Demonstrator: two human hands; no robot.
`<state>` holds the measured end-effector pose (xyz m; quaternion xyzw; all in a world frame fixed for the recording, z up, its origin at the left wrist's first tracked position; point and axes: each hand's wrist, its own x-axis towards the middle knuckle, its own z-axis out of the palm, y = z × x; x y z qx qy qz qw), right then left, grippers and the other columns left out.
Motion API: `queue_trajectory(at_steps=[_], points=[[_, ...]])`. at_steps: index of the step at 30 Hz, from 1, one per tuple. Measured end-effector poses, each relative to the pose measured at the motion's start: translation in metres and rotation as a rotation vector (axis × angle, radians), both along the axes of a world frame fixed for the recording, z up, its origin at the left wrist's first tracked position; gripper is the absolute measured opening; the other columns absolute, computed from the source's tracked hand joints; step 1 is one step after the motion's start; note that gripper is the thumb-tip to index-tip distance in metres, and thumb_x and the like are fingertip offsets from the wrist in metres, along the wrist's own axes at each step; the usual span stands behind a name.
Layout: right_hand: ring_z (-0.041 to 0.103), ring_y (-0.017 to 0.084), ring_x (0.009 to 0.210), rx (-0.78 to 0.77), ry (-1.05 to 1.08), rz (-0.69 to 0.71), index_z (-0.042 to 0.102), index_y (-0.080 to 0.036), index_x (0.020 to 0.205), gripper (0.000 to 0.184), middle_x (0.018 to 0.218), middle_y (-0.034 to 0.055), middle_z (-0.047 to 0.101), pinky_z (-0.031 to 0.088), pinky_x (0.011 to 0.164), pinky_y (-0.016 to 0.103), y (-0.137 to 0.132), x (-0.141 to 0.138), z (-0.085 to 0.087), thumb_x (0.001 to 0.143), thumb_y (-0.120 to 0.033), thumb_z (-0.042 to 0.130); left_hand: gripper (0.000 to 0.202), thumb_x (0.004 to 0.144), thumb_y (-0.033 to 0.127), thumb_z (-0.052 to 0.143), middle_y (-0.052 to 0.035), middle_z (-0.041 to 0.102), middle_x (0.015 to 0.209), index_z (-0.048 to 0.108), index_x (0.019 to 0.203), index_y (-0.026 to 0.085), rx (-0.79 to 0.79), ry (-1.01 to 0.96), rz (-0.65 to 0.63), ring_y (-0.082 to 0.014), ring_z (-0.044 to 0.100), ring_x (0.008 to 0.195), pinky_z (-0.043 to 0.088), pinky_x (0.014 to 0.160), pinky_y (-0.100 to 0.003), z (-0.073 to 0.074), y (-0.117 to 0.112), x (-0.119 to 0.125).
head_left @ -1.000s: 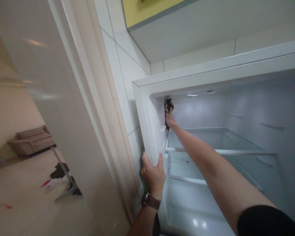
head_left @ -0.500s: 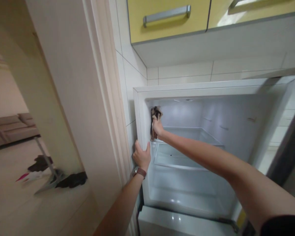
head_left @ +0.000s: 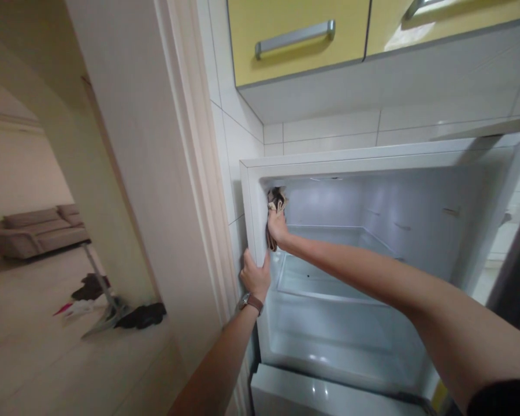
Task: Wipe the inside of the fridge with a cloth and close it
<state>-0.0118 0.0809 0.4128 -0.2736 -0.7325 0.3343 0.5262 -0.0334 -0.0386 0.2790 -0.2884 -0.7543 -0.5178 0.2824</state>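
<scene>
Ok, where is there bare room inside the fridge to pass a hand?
Below the glass shelf, down to the lower rim, looks bare; so does the space above the right forearm, right of the cloth. The left side is crowded: the right hand holds the cloth there, and the left hand grips the frame.

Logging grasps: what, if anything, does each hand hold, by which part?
The right hand's grip holds a bunched cloth around its middle, folds showing above and below; the left hand's grip is on the refrigerator's left front edge.
</scene>
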Motion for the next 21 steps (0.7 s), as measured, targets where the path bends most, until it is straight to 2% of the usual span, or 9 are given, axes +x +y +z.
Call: queue_trajectory(at_steps=[4, 8, 11, 16, 21], points=[[0.053, 0.030, 0.141, -0.050, 0.016, -0.063, 0.041, -0.019, 0.158, 0.063, 0.148, 0.0158, 0.057, 0.042, 0.120, 0.048, 0.033, -0.017, -0.001, 0.104, -0.048, 0.028, 0.065, 0.096, 0.052, 0.065, -0.0251, 0.073, 0.127, 0.054, 0.143, 0.008, 0.020, 0.011, 0.001, -0.0366, 0.076, 0.107, 0.057, 0.084, -0.040, -0.002, 0.001, -0.001], [0.060, 0.029, 0.132, -0.089, 0.039, -0.046, 0.046, -0.020, 0.154, 0.061, 0.142, 0.0144, 0.062, 0.047, 0.115, 0.045, 0.069, -0.028, -0.005, 0.102, -0.047, 0.031, 0.064, 0.096, 0.050, 0.065, -0.0251, 0.073, 0.126, 0.055, 0.143, 0.008, 0.018, 0.015, 0.011, -0.0361, 0.075, 0.109, 0.058, 0.085, -0.040, -0.003, 0.000, 0.000], [0.059, 0.030, 0.132, -0.128, 0.085, -0.028, 0.047, -0.020, 0.154, 0.061, 0.144, 0.0131, 0.061, 0.047, 0.115, 0.046, 0.086, -0.034, -0.009, 0.099, -0.045, 0.032, 0.063, 0.096, 0.049, 0.066, -0.0255, 0.072, 0.128, 0.055, 0.143, 0.008, 0.016, 0.022, 0.015, -0.0351, 0.076, 0.109, 0.058, 0.085, -0.039, -0.004, 0.000, 0.000], [0.055, 0.029, 0.137, -0.174, 0.139, -0.011, 0.046, -0.021, 0.155, 0.064, 0.146, 0.0121, 0.060, 0.043, 0.119, 0.046, 0.092, -0.037, -0.017, 0.097, -0.045, 0.036, 0.064, 0.096, 0.049, 0.066, -0.0264, 0.071, 0.130, 0.055, 0.143, 0.007, 0.017, 0.039, 0.016, -0.0354, 0.075, 0.111, 0.058, 0.086, -0.039, -0.004, -0.001, 0.000], [0.061, 0.028, 0.128, -0.232, 0.163, -0.007, 0.043, -0.020, 0.157, 0.069, 0.138, 0.0117, 0.065, 0.046, 0.115, 0.043, 0.075, -0.031, -0.032, 0.097, -0.054, 0.034, 0.063, 0.097, 0.050, 0.065, -0.0255, 0.071, 0.131, 0.055, 0.143, 0.007, 0.015, 0.032, 0.011, -0.0358, 0.074, 0.112, 0.058, 0.087, -0.040, -0.003, 0.000, 0.000]])
